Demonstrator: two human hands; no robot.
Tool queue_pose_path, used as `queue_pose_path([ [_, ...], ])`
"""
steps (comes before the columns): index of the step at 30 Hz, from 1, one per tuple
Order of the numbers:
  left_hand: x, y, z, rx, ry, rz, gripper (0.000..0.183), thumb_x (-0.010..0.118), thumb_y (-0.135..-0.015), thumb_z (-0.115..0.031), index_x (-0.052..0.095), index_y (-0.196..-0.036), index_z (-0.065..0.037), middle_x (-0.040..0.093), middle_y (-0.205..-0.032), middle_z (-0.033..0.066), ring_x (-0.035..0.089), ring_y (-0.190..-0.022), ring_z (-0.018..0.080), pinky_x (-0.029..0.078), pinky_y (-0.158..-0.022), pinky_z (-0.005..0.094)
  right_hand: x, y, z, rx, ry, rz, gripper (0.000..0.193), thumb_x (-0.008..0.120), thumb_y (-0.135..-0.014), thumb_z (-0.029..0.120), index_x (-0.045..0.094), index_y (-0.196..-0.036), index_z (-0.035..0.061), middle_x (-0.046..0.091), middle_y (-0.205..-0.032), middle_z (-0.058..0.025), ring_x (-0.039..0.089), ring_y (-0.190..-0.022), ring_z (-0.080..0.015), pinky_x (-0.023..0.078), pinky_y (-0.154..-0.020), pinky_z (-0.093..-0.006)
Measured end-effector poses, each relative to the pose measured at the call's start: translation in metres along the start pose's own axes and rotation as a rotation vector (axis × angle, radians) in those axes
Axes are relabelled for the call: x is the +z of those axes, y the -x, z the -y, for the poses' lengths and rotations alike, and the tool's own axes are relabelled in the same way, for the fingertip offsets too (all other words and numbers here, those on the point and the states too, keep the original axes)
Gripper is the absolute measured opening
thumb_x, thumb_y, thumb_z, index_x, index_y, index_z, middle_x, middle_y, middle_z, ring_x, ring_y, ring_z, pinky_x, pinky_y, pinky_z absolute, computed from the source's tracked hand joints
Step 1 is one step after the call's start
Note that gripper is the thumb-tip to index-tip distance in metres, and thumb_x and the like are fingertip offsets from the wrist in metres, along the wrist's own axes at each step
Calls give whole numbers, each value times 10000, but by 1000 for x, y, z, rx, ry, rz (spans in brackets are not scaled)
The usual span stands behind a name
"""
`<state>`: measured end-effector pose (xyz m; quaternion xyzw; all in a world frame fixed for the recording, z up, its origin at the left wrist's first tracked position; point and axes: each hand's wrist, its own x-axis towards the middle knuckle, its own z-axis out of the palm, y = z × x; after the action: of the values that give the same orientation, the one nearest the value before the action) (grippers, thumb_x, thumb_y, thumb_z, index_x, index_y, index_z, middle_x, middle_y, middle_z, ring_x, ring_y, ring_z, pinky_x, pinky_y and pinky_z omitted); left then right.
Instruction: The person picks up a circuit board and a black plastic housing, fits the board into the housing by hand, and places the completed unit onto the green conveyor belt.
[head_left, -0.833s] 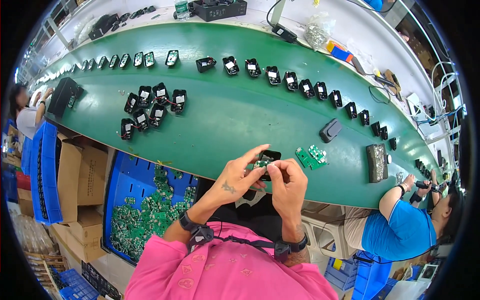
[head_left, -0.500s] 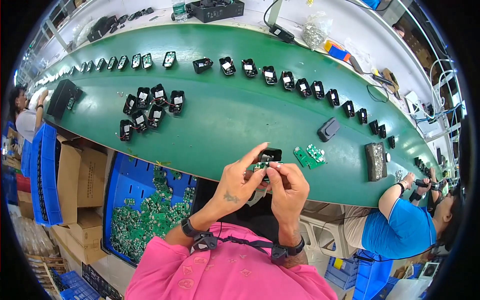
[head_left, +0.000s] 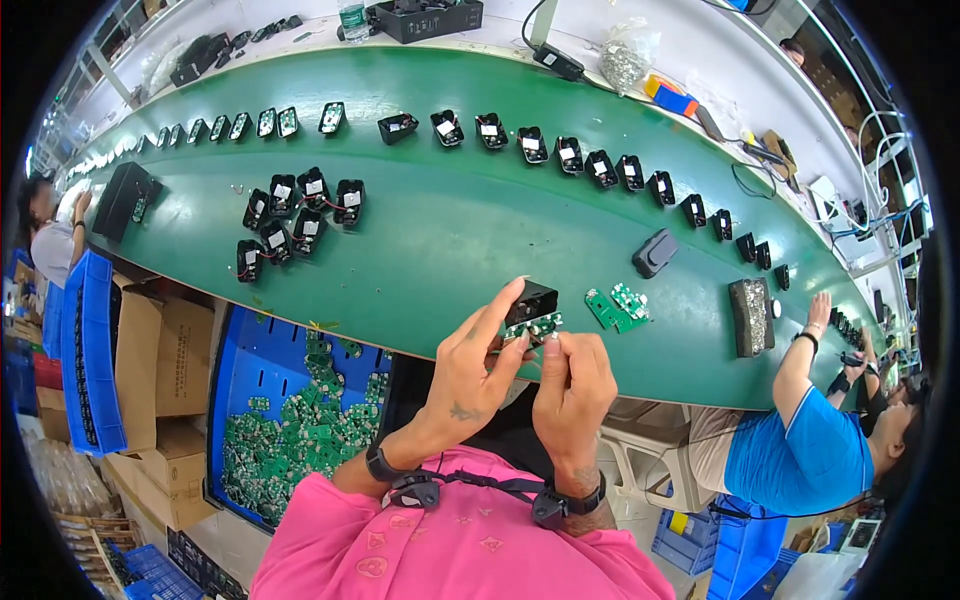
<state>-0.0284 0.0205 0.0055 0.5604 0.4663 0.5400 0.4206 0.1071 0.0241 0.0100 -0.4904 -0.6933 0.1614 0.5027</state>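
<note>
My left hand [head_left: 468, 372] is closed round a small black plastic housing [head_left: 537, 296], its index finger stretched along the side. A green circuit board [head_left: 540, 326] sits at the housing's near edge, by my left thumb. My right hand [head_left: 574, 388] pinches at the board's right end with thumb and index finger; its other fingers are curled in. Whether any wire runs between board and housing is too small to tell. Just right of my hands, several loose green boards [head_left: 617, 308] lie on the green table [head_left: 430, 240]. Beyond them rests a closed black case [head_left: 655, 253].
A curved row of black housings [head_left: 532, 145] lines the table's far side. Several more with red wires [head_left: 308, 230] cluster at left. Below the edge is a blue bin of green boards [head_left: 300, 430]. A dark block [head_left: 750, 318] and a co-worker in blue [head_left: 800, 455] are at right.
The housing has come up and turned, so its opening and the board show more. My right fingers have shifted slightly down the board. The co-worker in blue has reached an arm forward.
</note>
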Motion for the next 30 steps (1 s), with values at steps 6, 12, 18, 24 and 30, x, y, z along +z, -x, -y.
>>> queue_pose_path([
  [6, -1, 1, -4, 226, -318, -82, 518, 575, -956, 2, 445, -1458, -1, 606, -1235, 208, 691, -952, 215, 590, -709, 302, -12, -10, 12, -61, 169, 154, 19, 618, -901, -6, 618, -918, 1, 573, -804, -137, 574, -659, -323, 448, -570, -400],
  [12, 1, 0, -7, 339, -421, -78, 543, 607, -916, 13, 476, -1442, -24, 589, -1249, 249, 671, -963, 351, 570, -735, 363, -19, -15, 13, -65, 217, 270, 22, 623, -888, 0, 606, -903, -5, 578, -814, -146, 596, -690, -353, 462, -586, -430],
  [18, 7, 3, 0, 414, -578, -80, 679, 651, -800, 45, 488, -1446, -83, 583, -1218, 235, 671, -831, 336, 570, -685, 384, -27, -17, 11, -47, 284, 374, 28, 612, -893, 19, 601, -903, -5, 589, -838, -155, 603, -728, -376, 469, -615, -452],
  [24, 7, 6, 1, 528, -696, 5, 806, 672, -689, 63, 479, -1454, -102, 570, -1234, 222, 667, -776, 312, 583, -651, 361, -40, -22, 11, 47, 259, 491, 81, 601, -888, 19, 620, -961, -10, 612, -870, -168, 606, -764, -392, 470, -639, -464],
  [30, 12, 15, -3, 415, -675, -62, 670, 670, -781, 33, 514, -1421, -87, 603, -1182, 223, 673, -782, 316, 578, -661, 369, -31, -13, 13, 53, 201, 430, 49, 599, -889, 20, 618, -915, -17, 609, -850, -173, 605, -762, -394, 467, -640, -463],
])
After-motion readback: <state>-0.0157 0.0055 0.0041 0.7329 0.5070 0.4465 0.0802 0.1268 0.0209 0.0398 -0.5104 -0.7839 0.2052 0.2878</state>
